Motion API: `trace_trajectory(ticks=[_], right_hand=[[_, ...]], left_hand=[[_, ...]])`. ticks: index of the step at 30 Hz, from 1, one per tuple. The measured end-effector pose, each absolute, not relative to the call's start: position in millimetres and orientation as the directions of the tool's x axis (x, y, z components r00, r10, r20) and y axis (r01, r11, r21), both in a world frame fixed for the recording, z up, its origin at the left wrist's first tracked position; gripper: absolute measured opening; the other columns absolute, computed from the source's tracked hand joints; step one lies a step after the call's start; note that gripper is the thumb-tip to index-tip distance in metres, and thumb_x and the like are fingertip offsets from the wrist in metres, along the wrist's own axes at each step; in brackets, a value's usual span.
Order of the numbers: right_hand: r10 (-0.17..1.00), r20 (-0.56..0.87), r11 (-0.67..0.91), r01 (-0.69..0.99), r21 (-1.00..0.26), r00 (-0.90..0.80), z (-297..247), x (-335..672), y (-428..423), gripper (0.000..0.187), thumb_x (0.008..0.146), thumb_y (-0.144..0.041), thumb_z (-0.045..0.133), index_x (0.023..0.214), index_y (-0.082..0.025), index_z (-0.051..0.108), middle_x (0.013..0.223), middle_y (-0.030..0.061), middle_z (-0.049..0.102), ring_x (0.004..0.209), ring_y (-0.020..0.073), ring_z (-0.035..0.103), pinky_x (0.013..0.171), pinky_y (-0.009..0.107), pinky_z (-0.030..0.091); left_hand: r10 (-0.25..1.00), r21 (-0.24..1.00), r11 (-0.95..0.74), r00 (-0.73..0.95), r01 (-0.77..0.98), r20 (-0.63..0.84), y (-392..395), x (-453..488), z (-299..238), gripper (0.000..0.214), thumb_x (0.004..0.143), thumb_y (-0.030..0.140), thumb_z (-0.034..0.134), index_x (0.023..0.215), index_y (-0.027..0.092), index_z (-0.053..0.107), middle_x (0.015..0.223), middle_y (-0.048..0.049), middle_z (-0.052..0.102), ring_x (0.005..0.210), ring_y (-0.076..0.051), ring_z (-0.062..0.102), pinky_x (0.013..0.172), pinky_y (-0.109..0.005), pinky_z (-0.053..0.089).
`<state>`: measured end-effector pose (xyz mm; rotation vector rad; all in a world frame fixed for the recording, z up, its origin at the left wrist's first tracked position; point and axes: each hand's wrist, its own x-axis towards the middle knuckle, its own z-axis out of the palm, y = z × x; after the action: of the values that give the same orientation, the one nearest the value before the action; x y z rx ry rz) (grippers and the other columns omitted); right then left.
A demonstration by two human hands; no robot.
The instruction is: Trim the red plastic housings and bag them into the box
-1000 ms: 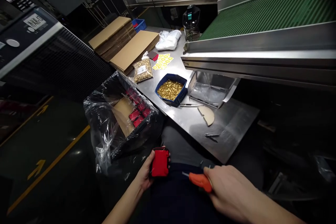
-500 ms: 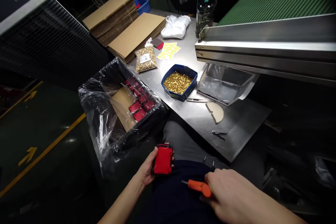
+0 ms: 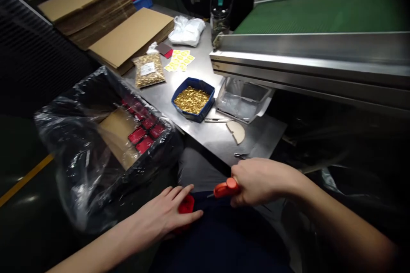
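Note:
Over my lap, my left hand [image 3: 169, 211] is turned palm down, with thumb and fingers spread around a red case [image 3: 186, 205] and partly covering it. My right hand [image 3: 256, 183] is closed around an orange tool with a thin metal tip [image 3: 226, 188]. That tip points left toward the red case, a short way apart from it. Most of the tool's grip is hidden by my fingers. At left, a box lined with clear plastic [image 3: 73, 153] holds several red and black cases [image 3: 144, 143] beside a cardboard sheet [image 3: 117, 132].
A blue bin [image 3: 211, 99] of small gold-coloured pieces stands on the metal table [image 3: 211, 140]. Nearby are a bag of similar pieces [image 3: 149, 70], yellow stickers [image 3: 179, 60], a clear-lined tray [image 3: 240, 106] and a beige half-disc [image 3: 236, 131]. A green conveyor [image 3: 314, 15] overhangs the right side.
My left hand has turned from palm up to palm down over the red case. My right hand has moved up with the orange tool, closer to the case. The view has shifted.

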<state>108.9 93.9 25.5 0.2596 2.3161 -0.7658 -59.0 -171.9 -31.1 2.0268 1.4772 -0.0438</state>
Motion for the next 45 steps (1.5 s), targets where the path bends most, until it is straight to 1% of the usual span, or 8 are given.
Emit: trace_trajectory(ticks=[4, 8, 11, 14, 23, 32, 37, 45], right_hand=[[-0.032, -0.667, 0.738, 0.432, -0.518, -0.745, 28, 137, 78, 0.035, 0.075, -0.054, 0.069, 0.062, -0.022, 0.069, 0.051, -0.0003, 0.057, 0.044, 0.014, 0.047, 0.045, 0.026, 0.025], [0.168, -0.61, 0.677, 0.54, -0.499, -0.774, 13, 183, 65, 0.012, 0.076, -0.033, 0.071, 0.069, -0.024, 0.072, 0.065, 0.0003, 0.064, 0.058, 0.0162, 0.059, 0.052, 0.026, 0.033], [0.519, -0.368, 0.556, 0.632, -0.54, -0.771, -20, 243, 70, 0.03, 0.079, -0.01, 0.062, 0.096, -0.031, 0.076, 0.099, 0.0005, 0.07, 0.089, 0.0179, 0.066, 0.077, 0.028, 0.046], [0.805, -0.109, 0.434, 0.703, -0.563, -0.584, -67, 302, 86, 0.042, 0.088, -0.017, 0.061, 0.128, -0.03, 0.064, 0.117, 0.0041, 0.067, 0.107, 0.0217, 0.063, 0.096, 0.035, 0.049], [0.953, 0.134, 0.303, 0.818, -0.489, -0.273, -194, 301, 180, 0.03, 0.098, -0.037, 0.062, 0.12, -0.016, 0.062, 0.116, 0.0074, 0.066, 0.101, 0.0205, 0.066, 0.087, 0.041, 0.057], [0.969, 0.187, -0.036, 0.844, -0.535, 0.16, -227, 269, 177, 0.045, 0.096, -0.037, 0.063, 0.136, -0.018, 0.052, 0.138, 0.0117, 0.053, 0.12, 0.0285, 0.057, 0.098, 0.051, 0.051], [0.996, 0.037, -0.045, 0.846, -0.531, 0.076, -223, 280, 151, 0.056, 0.097, -0.035, 0.059, 0.146, -0.017, 0.039, 0.137, 0.0142, 0.053, 0.115, 0.0267, 0.061, 0.091, 0.043, 0.054], [0.988, -0.154, -0.018, 0.96, -0.278, -0.026, -194, 282, 151, 0.064, 0.097, -0.04, 0.039, 0.158, -0.026, 0.025, 0.138, 0.0164, 0.05, 0.104, 0.0347, 0.068, 0.068, 0.041, 0.055]], left_hand=[[0.899, 0.623, 0.04, 0.244, 0.781, -0.364, -178, -65, -53, 0.08, 0.073, 0.012, 0.074, 0.142, 0.044, 0.05, 0.168, -0.0056, 0.014, 0.141, -0.042, 0.039, 0.11, -0.054, 0.044], [0.819, 0.803, 0.573, -0.134, 0.164, -0.558, -155, -66, -67, 0.059, 0.08, 0.035, 0.076, 0.136, 0.035, 0.059, 0.143, -0.011, 0.057, 0.126, -0.04, 0.058, 0.102, -0.053, 0.053], [0.563, 0.57, 0.541, -0.236, -0.619, -0.792, -134, -63, -68, 0.069, 0.085, 0.051, 0.069, 0.147, 0.031, 0.046, 0.131, -0.0136, 0.067, 0.114, -0.042, 0.066, 0.091, -0.055, 0.059], [0.525, 0.398, 0.308, -0.194, -0.864, -0.828, -115, -54, -71, 0.072, 0.083, 0.044, 0.071, 0.149, 0.027, 0.045, 0.137, -0.0152, 0.064, 0.121, -0.042, 0.062, 0.094, -0.052, 0.059], [0.581, 0.351, 0.351, -0.092, -0.868, -0.809, -81, 7, -99, 0.076, 0.087, 0.024, 0.072, 0.154, 0.023, 0.036, 0.134, -0.0192, 0.064, 0.12, -0.041, 0.062, 0.092, -0.05, 0.06], [0.394, 0.381, 0.383, -0.224, -0.842, -0.891, -93, 13, -86, 0.068, 0.083, 0.053, 0.074, 0.135, 0.012, 0.059, 0.114, -0.0179, 0.075, 0.104, -0.035, 0.072, 0.084, -0.037, 0.063], [0.655, 0.672, 0.325, -0.354, -0.665, -0.667, -46, 3, -87, 0.051, 0.084, 0.056, 0.072, 0.118, 0.019, 0.067, 0.109, -0.0094, 0.075, 0.092, -0.023, 0.072, 0.075, -0.027, 0.058], [0.772, 0.734, 0.261, -0.321, -0.627, -0.549, 6, -4, -108, 0.045, 0.086, 0.057, 0.07, 0.104, 0.016, 0.066, 0.092, -0.0047, 0.069, 0.079, -0.017, 0.064, 0.071, -0.024, 0.05]])
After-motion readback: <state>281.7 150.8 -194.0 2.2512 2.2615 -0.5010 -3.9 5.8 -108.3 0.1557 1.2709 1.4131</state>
